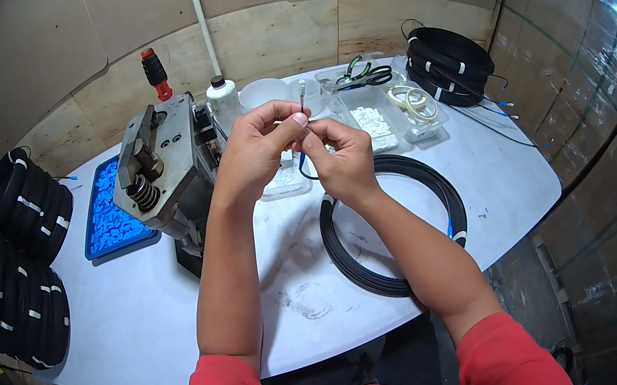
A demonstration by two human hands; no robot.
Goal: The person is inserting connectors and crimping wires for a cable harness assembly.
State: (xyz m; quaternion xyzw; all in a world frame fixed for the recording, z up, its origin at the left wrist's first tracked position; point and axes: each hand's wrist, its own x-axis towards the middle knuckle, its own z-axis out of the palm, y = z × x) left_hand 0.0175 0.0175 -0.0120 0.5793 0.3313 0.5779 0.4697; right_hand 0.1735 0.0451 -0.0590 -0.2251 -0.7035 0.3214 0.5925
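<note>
Above the middle of the table my hands meet at the fingertips. Between thumb and fingers, my left hand [262, 150] pinches a thin cable end with a small pale, clear-looking tip [303, 89] pointing up. My right hand [342, 161] is closed against it, its fingertips on the same cable just below. A short blue length of cable [303, 163] loops down beneath the hands. Under my right forearm lies a coil of black cable [343, 262] with white ties, partly hidden by the arm. The exact finger grip is partly covered.
A metal press [161, 164] stands left, beside a blue tray [122, 246] of small blue pieces. Black cable coils [19, 216] stack at the left edge, another [449, 59] far right. Behind are a white bottle [223, 99], pliers [364, 79] and a tub of white pieces [374, 123].
</note>
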